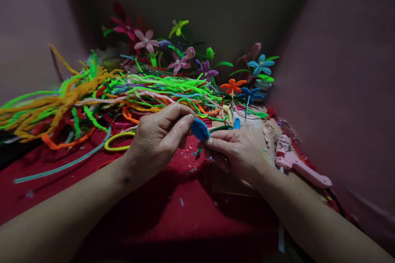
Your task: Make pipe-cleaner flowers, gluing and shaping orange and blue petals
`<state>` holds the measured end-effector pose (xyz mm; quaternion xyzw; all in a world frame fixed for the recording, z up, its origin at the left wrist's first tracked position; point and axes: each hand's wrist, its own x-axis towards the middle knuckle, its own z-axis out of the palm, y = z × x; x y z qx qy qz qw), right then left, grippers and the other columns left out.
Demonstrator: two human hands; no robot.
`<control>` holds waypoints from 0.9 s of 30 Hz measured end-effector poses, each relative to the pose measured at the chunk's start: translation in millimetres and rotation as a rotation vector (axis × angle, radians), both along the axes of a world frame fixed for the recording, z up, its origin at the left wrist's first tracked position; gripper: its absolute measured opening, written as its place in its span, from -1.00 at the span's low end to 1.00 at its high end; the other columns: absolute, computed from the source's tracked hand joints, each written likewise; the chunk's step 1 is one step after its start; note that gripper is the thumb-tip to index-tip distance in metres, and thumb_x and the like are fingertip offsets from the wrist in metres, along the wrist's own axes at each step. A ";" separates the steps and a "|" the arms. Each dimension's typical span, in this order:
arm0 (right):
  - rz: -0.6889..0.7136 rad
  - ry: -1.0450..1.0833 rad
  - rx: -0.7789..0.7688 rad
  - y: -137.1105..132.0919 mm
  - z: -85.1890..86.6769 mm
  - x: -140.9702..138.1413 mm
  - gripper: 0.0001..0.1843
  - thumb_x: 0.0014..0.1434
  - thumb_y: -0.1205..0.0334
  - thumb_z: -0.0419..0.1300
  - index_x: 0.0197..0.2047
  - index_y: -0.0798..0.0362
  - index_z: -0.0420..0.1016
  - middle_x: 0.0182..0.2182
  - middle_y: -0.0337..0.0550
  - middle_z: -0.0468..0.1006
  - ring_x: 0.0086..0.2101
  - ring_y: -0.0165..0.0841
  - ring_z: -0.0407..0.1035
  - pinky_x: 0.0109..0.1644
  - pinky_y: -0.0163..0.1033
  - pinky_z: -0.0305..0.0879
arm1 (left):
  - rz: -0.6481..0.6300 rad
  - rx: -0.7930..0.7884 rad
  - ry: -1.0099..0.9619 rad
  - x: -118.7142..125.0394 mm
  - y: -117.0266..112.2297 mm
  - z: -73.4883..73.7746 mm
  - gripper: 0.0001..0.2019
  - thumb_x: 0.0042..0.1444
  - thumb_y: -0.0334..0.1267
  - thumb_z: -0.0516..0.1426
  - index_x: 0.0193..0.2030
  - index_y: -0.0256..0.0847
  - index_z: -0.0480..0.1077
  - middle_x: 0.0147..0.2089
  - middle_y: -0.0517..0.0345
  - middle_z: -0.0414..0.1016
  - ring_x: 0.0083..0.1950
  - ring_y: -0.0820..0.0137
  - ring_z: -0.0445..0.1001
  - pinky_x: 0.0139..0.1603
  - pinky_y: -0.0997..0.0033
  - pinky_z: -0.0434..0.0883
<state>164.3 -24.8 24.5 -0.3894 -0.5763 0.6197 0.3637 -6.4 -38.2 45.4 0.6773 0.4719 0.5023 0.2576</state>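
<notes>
Fingers [186,121] of the left hand [156,131] pinch one end of a blue oval piece [200,130], and those of the right hand [239,150] pinch its other end, above the red-covered table [182,220].

A red-covered table [185,222] bears heaped fuzzy stems [151,87], a cardboard piece [230,183] and tiny scattered scraps [181,202].
</notes>
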 end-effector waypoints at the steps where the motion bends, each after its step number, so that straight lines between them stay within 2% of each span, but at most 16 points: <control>1: 0.001 0.013 -0.006 0.5 0.0 0.2 -0.81 0.05 0.22 0.16 -0.52 0.13 0.43 -0.72 -0.39 0.28 -0.76 -0.62 0.01 -0.74 -0.45 -0.13 | 0.000 -0.016 -0.031 0.4 0.4 0.6 -0.86 0.13 -0.24 0.05 -0.28 -0.21 0.41 -0.57 0.26 0.32 -0.61 0.54 0.24 -0.60 0.55 0.23; 5: -0.015 0.035 -0.029 2.4 -0.1 1.2 -0.81 0.06 0.22 0.15 -0.52 0.12 0.42 -0.74 -0.41 0.26 -0.78 -0.60 0.00 -0.77 -0.45 -0.12 | 0.035 -0.051 -0.171 1.6 4.1 1.6 -0.82 0.13 -0.26 0.06 -0.14 -0.19 0.35 -0.53 0.26 0.33 -0.62 0.54 0.22 -0.65 0.54 0.19; 7: -0.028 0.020 -0.032 3.0 0.0 1.5 -0.80 0.06 0.22 0.15 -0.54 0.12 0.41 -0.77 -0.41 0.24 -0.78 -0.60 0.00 -0.77 -0.45 -0.11 | 0.046 -0.039 -0.188 1.6 6.0 1.6 -0.84 0.10 -0.28 0.09 -0.16 -0.20 0.35 -0.52 0.26 0.33 -0.61 0.55 0.21 -0.65 0.54 0.19; 11: -0.062 -0.021 0.015 2.1 1.4 1.3 -0.77 0.07 0.23 0.13 -0.57 0.12 0.39 -0.77 -0.41 0.24 -0.78 -0.61 -0.01 -0.75 -0.45 -0.13 | 0.067 0.004 -0.090 1.2 6.5 1.5 -0.91 0.03 -0.31 0.15 -0.30 -0.23 0.42 -0.49 0.23 0.38 -0.56 0.54 0.23 -0.59 0.55 0.22; 16: -0.050 -0.063 0.026 -1.2 4.7 -0.1 -0.80 0.07 0.25 0.12 -0.53 0.13 0.44 -0.75 -0.40 0.24 -0.77 -0.61 0.00 -0.73 -0.44 -0.13 | 0.048 0.031 -0.023 0.4 5.8 0.9 -0.92 0.00 -0.27 0.18 -0.37 -0.21 0.46 -0.39 0.16 0.46 -0.43 0.46 0.34 -0.46 0.52 0.31; 22: -0.039 -0.109 0.054 -2.3 2.8 -0.7 -0.77 0.09 0.18 0.12 -0.52 0.10 0.41 -0.76 -0.42 0.17 -0.76 -0.59 -0.03 -0.71 -0.41 -0.15 | 0.076 0.020 -0.004 1.6 3.2 3.2 -0.93 -0.01 -0.29 0.18 -0.39 -0.21 0.49 -0.47 0.17 0.44 -0.48 0.47 0.32 -0.51 0.54 0.26; 27: -0.062 -0.129 0.078 -4.0 3.9 -1.7 -0.70 0.08 0.18 0.14 -0.62 0.10 0.32 -0.78 -0.41 0.13 -0.74 -0.60 -0.04 -0.68 -0.39 -0.19 | 0.102 0.002 0.031 2.9 -0.1 5.4 -0.92 0.01 -0.29 0.16 -0.40 -0.23 0.47 -0.56 0.21 0.39 -0.56 0.50 0.27 -0.58 0.54 0.20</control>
